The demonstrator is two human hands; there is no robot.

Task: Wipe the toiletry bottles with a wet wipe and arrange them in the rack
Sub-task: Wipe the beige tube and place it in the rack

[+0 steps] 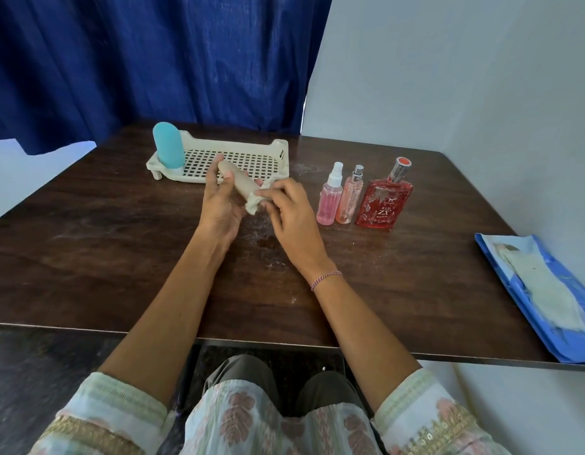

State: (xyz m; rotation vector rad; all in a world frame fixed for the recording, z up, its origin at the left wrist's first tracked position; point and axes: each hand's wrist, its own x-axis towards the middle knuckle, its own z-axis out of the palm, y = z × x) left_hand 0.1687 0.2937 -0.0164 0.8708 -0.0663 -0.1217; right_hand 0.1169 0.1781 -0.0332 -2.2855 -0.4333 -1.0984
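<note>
Beige bottle (237, 186) in left hand (219, 206) — near end hidden under wet wipe (253, 208).

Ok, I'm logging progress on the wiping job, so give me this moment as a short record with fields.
stowed: blue bottle, upright at the left end of the rack
being wiped: beige bottle, gripped by the left hand
right hand: pinches the wet wipe against the bottle's near end
waiting: pink spray bottle, slim peach sprayer, red perfume bottle, upright on the table
supply: blue wipe pack at the table's right edge
</note>
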